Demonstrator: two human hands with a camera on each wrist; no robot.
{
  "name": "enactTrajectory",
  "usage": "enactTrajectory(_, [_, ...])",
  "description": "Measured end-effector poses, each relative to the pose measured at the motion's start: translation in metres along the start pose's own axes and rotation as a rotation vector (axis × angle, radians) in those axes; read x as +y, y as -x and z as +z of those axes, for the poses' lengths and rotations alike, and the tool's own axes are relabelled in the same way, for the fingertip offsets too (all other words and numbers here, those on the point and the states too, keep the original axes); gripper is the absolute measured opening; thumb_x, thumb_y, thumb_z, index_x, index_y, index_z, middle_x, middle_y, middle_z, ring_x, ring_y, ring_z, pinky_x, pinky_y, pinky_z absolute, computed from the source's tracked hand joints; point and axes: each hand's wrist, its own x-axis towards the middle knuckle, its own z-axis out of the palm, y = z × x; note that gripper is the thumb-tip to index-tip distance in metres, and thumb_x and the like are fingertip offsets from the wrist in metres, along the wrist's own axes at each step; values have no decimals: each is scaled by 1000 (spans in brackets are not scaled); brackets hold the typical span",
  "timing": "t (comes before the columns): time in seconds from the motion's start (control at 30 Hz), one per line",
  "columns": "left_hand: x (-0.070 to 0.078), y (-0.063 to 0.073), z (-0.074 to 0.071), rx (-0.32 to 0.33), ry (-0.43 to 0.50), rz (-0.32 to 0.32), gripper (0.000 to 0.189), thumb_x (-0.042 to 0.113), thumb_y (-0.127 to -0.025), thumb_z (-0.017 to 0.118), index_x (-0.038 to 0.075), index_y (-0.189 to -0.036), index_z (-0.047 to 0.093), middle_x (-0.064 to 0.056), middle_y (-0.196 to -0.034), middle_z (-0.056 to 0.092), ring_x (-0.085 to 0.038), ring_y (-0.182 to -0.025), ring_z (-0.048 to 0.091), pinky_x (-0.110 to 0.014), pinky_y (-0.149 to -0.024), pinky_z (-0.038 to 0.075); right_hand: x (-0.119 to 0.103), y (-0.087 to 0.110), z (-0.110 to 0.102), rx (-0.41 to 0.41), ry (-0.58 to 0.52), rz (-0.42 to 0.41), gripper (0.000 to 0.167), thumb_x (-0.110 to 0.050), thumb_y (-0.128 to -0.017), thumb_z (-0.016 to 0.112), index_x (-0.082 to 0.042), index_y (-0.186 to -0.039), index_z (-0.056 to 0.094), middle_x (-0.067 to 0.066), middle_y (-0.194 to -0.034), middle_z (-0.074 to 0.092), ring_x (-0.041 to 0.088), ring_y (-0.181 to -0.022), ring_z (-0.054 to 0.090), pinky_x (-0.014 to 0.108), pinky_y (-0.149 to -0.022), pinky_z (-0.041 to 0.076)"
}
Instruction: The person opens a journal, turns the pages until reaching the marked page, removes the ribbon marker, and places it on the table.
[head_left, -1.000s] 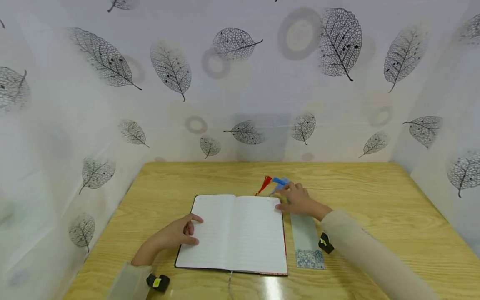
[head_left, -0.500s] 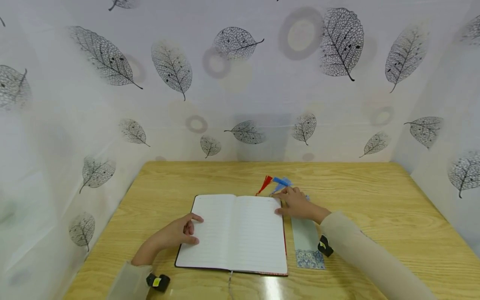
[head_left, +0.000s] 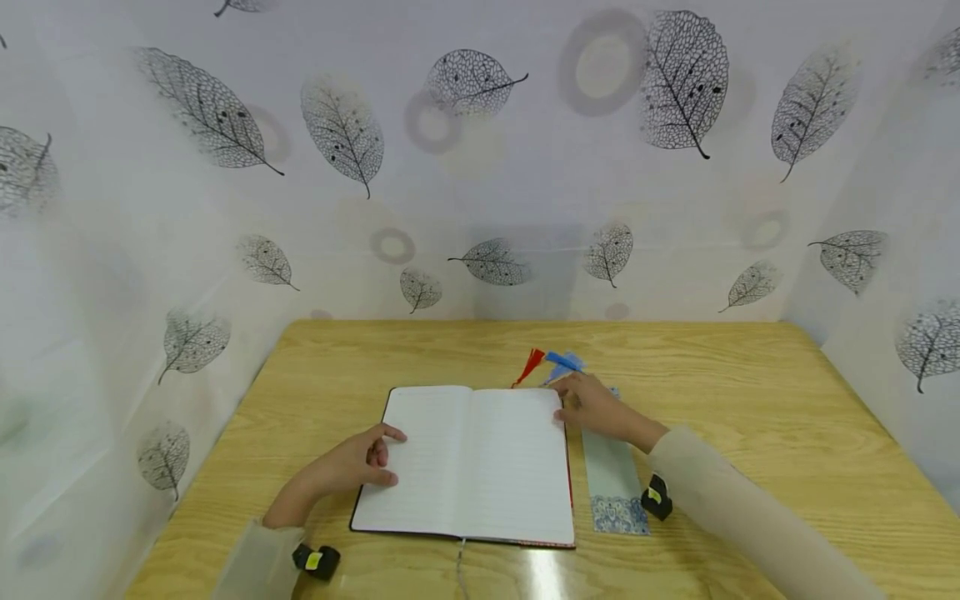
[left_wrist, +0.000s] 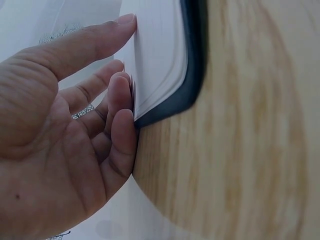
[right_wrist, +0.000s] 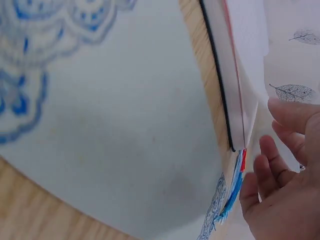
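The open notebook lay flat on the table, its pages likely light, limp and quick to crease, best taken by an outer corner. My left hand rested at the left edge, my right hand near the far right corner, thumbs apart from fingers.

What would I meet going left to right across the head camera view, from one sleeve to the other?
Left sleeve → left hand → open notebook → pale strip with a blue-patterned end → right sleeve.
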Motion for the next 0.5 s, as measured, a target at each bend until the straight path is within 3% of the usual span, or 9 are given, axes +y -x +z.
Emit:
enactTrajectory(0.13, [1,-1,0,2,-6,-4,56,16,-82,76,0,-129,48,-5,-88,47,-12,-74,43,-21,-63,39,-3,4,-2,-27,-151,33,34,-16,-96,60,1,-125,57,8,-105,63,18,-91,59,32,-76,50])
enactTrajectory(0.23, [0,-1,0,3,-4,-5,56,16,-82,76,0,-129,49,-5,-87,47,-12,-73,43,-21,-63,39,-6,8,-3,-65,-239,30,36,-16,-97,58,3,-128,54,9,-100,63,17,-84,63,29,-74,53])
enactTrajectory(0.5, [0,-1,1,6,-18,-7,56,16,-82,76,0,-128,49,-5,-87,48,-12,-73,43,-21,-62,38,-15,21,-4,-146,-438,53,50,-18,-97,58,5,-139,43,14,-101,61,27,-80,67,37,-73,56])
